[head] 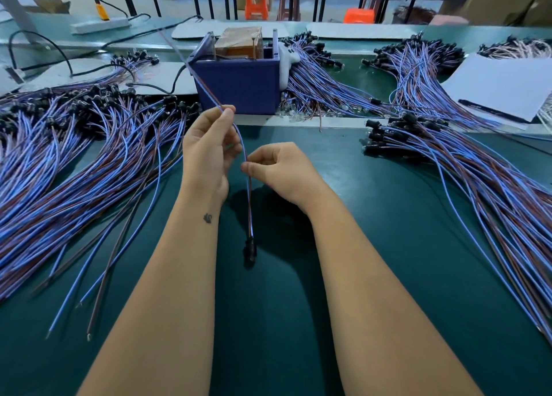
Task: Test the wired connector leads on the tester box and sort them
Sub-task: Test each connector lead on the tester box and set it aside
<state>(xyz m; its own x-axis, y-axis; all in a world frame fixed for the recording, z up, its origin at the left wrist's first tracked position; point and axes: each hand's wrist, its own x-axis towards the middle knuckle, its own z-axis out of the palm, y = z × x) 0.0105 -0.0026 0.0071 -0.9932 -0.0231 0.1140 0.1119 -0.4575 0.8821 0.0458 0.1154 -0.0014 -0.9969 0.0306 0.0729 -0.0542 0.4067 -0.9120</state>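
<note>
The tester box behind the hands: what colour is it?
Dark blue, seen in the head view: tester box.

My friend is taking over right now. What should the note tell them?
Left hand: pinching the upper part of one lead.
Right hand: pinching the same lead lower down; its black connector hangs below, above the mat.
The lead's far end runs up toward the blue tester box.
Big pile of leads on the left, more on the right.
Done: cannot tell which pile is tested.
Left: finish this lead, sort it, carry on.
</note>
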